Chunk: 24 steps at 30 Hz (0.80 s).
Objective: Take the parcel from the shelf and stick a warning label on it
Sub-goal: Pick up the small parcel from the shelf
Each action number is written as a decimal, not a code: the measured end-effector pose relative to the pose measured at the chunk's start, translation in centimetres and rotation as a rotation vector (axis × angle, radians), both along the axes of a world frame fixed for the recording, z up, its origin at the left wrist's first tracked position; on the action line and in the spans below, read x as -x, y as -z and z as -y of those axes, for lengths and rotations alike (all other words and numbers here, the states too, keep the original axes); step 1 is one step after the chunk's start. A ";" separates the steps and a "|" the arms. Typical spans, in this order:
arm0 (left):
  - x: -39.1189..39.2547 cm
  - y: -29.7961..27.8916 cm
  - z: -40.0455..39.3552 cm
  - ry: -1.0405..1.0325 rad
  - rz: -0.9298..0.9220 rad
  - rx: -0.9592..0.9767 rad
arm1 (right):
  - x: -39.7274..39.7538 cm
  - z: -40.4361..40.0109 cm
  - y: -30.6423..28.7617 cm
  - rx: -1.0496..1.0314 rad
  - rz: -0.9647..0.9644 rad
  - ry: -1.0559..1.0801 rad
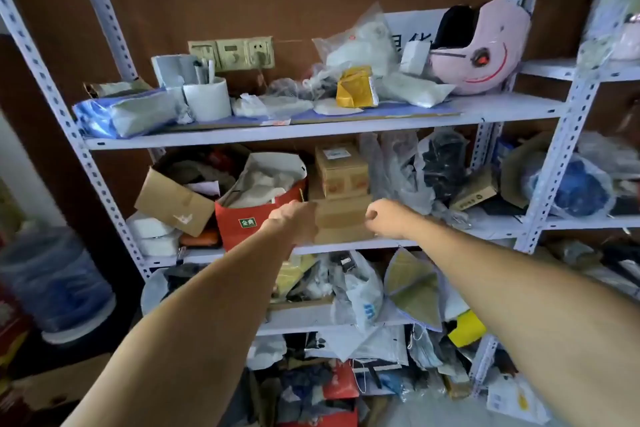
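A plain brown cardboard parcel (343,213) lies on the middle shelf (346,248), in a stack between a flatter box below and a smaller labelled box (341,170) on top. My left hand (294,220) presses against the parcel's left end, fingers curled over its edge. At the right end, my right hand (386,218) has its fingers curled and touches the parcel. Both arms are stretched out towards the shelf. No warning label shows in view.
A red paper bag (242,222) stuffed with paper stands just left of the stack, and plastic bags (405,173) crowd the right. The upper shelf holds a pink helmet (485,48) and packets. Lower shelves are full of clutter. A water jug (55,284) stands at the left.
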<state>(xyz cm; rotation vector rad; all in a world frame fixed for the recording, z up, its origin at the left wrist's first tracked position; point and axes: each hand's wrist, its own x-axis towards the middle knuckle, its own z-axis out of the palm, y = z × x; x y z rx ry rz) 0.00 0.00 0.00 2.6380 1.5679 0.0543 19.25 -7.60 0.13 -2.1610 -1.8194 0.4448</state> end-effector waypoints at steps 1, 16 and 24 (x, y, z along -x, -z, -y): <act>-0.9 0.0 -1.1 -0.014 0.040 0.001 | -1.0 -1.5 0.0 -0.026 -0.018 0.013; -8.3 -0.5 -14.5 -0.083 0.647 0.210 | -6.3 -16.2 -1.9 -0.143 -0.316 0.030; -9.4 2.7 -15.7 -0.051 1.178 0.463 | -3.5 -15.9 1.1 -0.249 -0.517 0.159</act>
